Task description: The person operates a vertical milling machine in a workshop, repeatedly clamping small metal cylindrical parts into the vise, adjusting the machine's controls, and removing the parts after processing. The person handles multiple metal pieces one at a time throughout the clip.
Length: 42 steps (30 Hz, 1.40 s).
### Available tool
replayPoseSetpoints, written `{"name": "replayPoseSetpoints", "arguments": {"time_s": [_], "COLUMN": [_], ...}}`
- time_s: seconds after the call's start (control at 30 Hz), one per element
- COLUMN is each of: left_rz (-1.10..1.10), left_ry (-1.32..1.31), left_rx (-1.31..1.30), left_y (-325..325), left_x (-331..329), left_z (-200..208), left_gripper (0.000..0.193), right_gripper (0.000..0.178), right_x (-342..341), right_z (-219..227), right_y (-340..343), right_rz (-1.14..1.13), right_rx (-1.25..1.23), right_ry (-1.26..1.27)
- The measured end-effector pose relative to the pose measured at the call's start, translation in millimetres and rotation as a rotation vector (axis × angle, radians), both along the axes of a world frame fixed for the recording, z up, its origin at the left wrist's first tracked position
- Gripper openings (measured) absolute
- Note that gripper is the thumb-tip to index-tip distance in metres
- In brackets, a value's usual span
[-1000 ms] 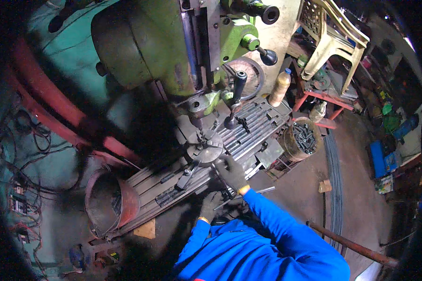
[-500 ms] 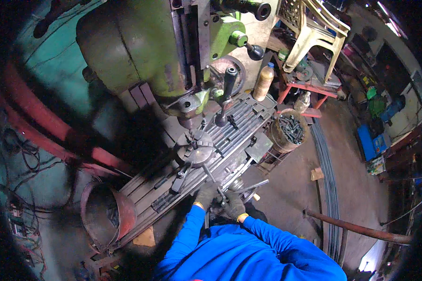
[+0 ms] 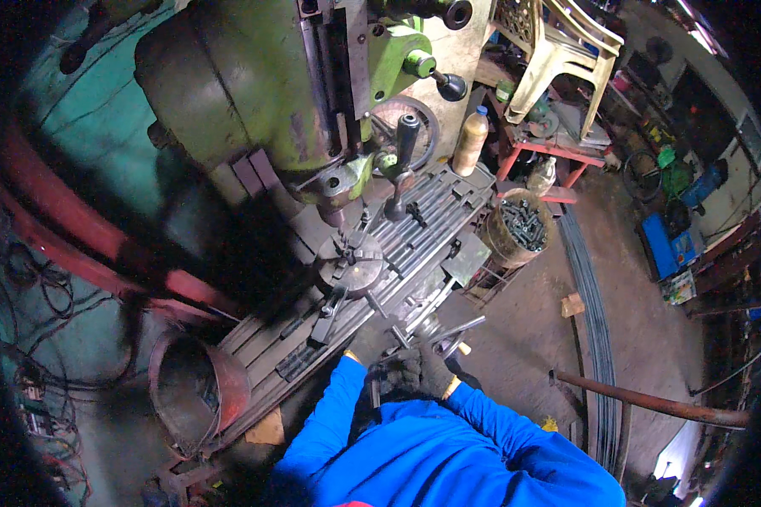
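Both my hands wear dark grey gloves and meet low at the front of a green milling machine (image 3: 228,84). My left hand (image 3: 368,342) is curled beside a short metal bar (image 3: 401,336); what it grips is too dark to make out. Close against it, my right hand (image 3: 431,373) has its fingers bent inward, and whatever they hold is hidden. Ahead of my hands, a round jawed chuck (image 3: 353,264) sits on the slotted machine table (image 3: 431,211), below the spindle. A metal rod (image 3: 375,304) slants from the chuck toward my left hand.
A crank handle (image 3: 465,328) sticks out right of my hands. A rusty bucket of metal pieces (image 3: 507,245) and a capped bottle (image 3: 471,142) stand farther right. A reddish drum (image 3: 237,390) is at left. Long bars (image 3: 596,338) and a rusty pipe (image 3: 651,402) lie right.
My right hand has shifted slightly right, its fingers now curled in toward the left hand. The small metal piece between my hands is no longer plainly visible. The view has tilted slightly.
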<state>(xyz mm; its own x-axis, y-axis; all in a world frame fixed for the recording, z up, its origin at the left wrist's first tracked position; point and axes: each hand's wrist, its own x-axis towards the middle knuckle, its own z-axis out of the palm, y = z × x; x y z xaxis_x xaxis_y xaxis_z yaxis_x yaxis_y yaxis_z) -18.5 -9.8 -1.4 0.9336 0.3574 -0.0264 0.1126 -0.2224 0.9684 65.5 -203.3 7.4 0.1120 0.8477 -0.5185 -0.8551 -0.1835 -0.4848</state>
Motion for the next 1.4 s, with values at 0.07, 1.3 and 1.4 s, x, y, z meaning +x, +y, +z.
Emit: {"name": "replayPoseSetpoints", "arguments": {"time_s": [0.07, 1.3, 1.4], "left_rz": [-0.018, 0.362, 0.317], "left_ry": [0.041, -0.121, 0.145], "left_rx": [0.342, 0.643, 0.483], "left_y": [-3, -16, 19], "left_x": [1, 21, 49], "left_z": [18, 74, 80], "left_gripper": [0.038, 0.021, 0.031], "right_gripper": [0.067, 0.043, 0.043], "right_x": [-3, 23, 46], "right_z": [14, 98, 88], "right_y": [-2, 37, 74], "right_rz": [-0.129, -0.047, 0.078], "right_rx": [-0.007, 0.122, -0.102], "right_ry": [-0.006, -1.706, -1.63]}}
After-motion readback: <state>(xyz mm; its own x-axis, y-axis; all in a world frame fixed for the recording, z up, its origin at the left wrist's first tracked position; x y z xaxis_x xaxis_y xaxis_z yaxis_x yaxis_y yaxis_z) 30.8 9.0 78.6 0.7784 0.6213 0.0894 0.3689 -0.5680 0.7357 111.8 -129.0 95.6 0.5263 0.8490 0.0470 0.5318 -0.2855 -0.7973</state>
